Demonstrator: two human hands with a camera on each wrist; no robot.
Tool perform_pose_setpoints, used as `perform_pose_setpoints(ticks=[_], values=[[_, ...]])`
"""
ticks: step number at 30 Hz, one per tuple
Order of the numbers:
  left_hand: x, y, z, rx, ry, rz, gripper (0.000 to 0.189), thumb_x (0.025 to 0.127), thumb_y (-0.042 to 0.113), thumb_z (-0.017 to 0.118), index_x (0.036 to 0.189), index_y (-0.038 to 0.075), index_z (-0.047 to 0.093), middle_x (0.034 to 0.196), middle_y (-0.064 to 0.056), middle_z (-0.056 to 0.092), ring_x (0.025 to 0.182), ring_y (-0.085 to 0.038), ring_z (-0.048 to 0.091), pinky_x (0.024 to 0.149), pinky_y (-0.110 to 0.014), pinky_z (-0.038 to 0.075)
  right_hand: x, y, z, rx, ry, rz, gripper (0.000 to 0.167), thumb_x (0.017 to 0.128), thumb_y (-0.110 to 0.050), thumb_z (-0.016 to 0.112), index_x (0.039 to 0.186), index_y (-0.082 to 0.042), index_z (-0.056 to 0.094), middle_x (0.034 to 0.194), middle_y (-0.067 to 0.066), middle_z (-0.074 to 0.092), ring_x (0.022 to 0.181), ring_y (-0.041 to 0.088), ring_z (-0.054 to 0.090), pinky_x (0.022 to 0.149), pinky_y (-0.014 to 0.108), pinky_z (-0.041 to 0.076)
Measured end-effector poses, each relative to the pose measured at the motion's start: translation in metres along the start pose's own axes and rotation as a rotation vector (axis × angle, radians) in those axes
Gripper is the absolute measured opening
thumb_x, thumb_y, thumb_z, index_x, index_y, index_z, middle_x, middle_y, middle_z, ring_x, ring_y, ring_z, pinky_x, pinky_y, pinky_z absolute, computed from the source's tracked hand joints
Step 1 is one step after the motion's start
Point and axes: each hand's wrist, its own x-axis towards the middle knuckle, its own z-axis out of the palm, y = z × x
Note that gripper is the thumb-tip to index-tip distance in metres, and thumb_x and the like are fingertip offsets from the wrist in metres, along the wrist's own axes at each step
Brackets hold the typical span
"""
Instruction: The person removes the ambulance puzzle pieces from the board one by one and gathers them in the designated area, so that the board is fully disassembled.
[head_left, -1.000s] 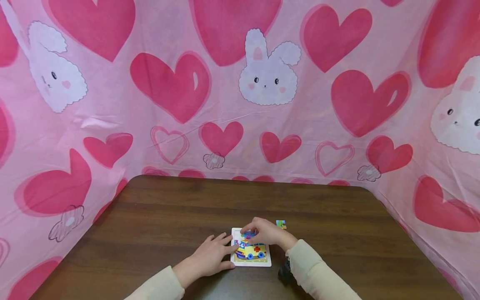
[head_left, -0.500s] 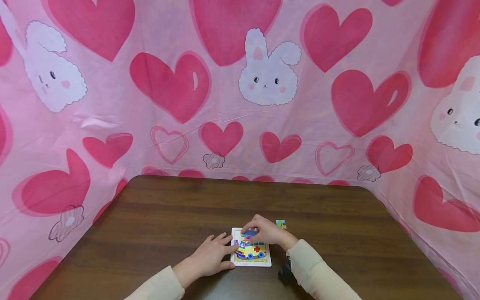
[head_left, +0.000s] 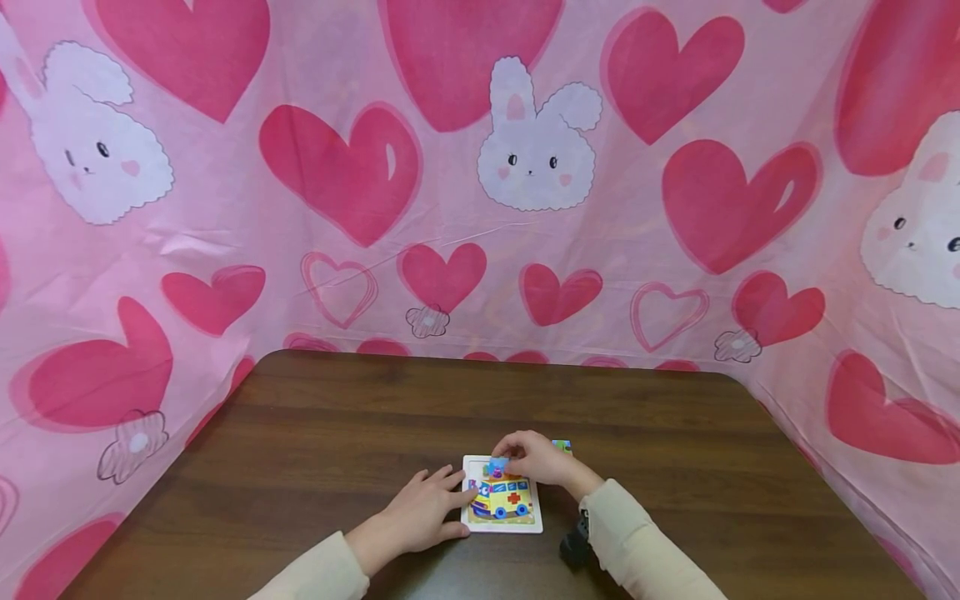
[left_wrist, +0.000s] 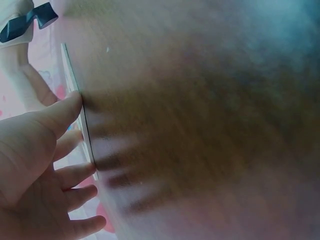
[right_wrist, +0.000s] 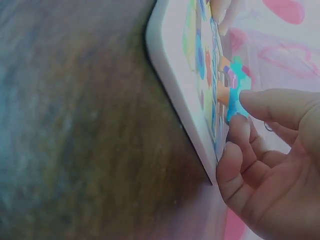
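Observation:
A white-framed jigsaw puzzle with a yellow ambulance picture lies on the table. On its left edge rests my left hand, thumb and fingers spread; the left wrist view shows these fingers straight along the frame's side. Above the puzzle's upper part, my right hand pinches a light blue puzzle piece between thumb and fingers. In the right wrist view this piece stands tilted up from the board, its lower edge close to the picture; whether it touches cannot be told.
Just behind the right hand, a loose green and blue puzzle piece lies partly hidden on the dark wooden table. A black device is strapped at the right wrist. Pink heart-patterned cloth surrounds the table's back and sides.
My right hand has shifted slightly right, and the blue piece in its fingers now shows more plainly, tilted up. The left hand has stayed in place on the frame.

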Motion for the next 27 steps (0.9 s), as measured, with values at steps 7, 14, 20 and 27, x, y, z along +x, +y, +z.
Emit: perform_pose_setpoints(ticks=[7,14,20,27], values=[[0.000,-0.001,0.000,0.000,-0.011,-0.005,0.051,0.084,0.046,0.061,0.128,0.019,0.058,0.133,-0.010,0.049,0.124,-0.033,0.041,0.092,-0.054,0.035,-0.002,0.001,-0.002,0.078,-0.010,-0.008,0.017,0.087,-0.003,0.060,0.101,-0.005,0.070,0.091,0.002,0.065,0.077,0.017,0.053,0.070,0.033,0.045],[0.000,-0.001,0.001,0.006,-0.005,-0.001,0.051,0.084,0.046,0.061,0.128,0.019,0.058,0.133,-0.010,0.049,0.124,-0.033,0.041,0.092,-0.054,0.035,-0.003,0.002,-0.002,0.082,0.049,0.051,0.007,0.087,-0.007,0.063,0.091,-0.005,0.067,0.080,0.000,0.060,0.071,0.015,0.051,0.062,0.029,0.045],[-0.001,-0.001,0.000,0.009,-0.002,0.003,0.051,0.084,0.046,0.061,0.127,0.019,0.058,0.133,-0.011,0.049,0.124,-0.033,0.041,0.092,-0.053,0.036,-0.004,0.005,-0.005,0.122,0.074,0.077,0.005,0.085,-0.011,0.066,0.086,-0.007,0.067,0.076,0.000,0.059,0.067,0.016,0.051,0.058,0.029,0.045],[-0.001,0.001,-0.002,0.009,0.006,0.007,0.050,0.084,0.045,0.062,0.127,0.019,0.058,0.132,-0.011,0.050,0.123,-0.033,0.041,0.091,-0.054,0.036,-0.006,0.009,-0.019,0.152,0.114,0.083,0.009,0.085,-0.014,0.066,0.089,-0.006,0.069,0.079,0.001,0.061,0.065,0.018,0.052,0.060,0.035,0.049]])
